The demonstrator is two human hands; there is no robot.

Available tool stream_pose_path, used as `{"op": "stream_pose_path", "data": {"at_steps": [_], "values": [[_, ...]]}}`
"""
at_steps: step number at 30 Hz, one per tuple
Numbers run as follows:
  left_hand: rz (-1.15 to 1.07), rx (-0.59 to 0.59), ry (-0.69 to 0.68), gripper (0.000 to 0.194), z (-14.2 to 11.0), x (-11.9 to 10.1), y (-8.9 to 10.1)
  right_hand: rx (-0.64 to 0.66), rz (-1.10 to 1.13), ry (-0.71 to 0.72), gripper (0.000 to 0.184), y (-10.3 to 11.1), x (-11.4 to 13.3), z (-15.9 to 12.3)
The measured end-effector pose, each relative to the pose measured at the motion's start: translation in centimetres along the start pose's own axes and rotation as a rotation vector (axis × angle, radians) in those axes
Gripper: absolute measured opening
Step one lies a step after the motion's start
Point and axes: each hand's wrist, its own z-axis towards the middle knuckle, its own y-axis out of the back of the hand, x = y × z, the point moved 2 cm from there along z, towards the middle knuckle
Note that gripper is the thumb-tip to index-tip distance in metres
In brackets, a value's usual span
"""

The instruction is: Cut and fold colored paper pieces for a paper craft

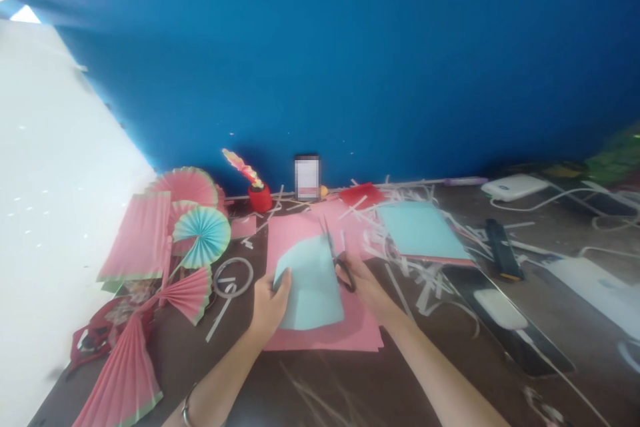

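**Scissors point(338, 259) right up by the blue sheet's point(313, 287) right edge!**

Left fingers point(285, 282) pinch its left side, thumb on top; right fingers point(349, 263) are curled closed round the handles, nearer that right edge. The sheet lies between them, over pink paper point(367, 337) on the tabletop point(270, 383). Blades point away, leaning slightly left, roughly along the edge; how wide they gape, I can't tell through the blur.
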Motion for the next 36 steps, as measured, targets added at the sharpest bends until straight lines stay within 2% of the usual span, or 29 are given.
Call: {"op": "stream_pose_path", "data": {"at_steps": [5,16,26,36], "values": [[-0.010,0.011,-0.015,0.036,-0.1,0.0,0.0,-0.009,0.004,-0.009,0.025,-0.1,-0.1,-0.1],[0.015,0.007,0.058,0.039,-0.3,0.5,-0.4,-0.054,0.011,-0.020,0.027,-0.4,0.4,-0.4],[-0.110,-0.057,0.126,0.036,-0.6,0.2,-0.4,-0.126,0.040,-0.051,0.040,-0.2,-1.0,-0.2],[-0.098,-0.051,0.130,0.035,-0.5,0.3,-0.4,-0.142,0.009,-0.026,0.033,0.1,-1.3,-0.1]]}}
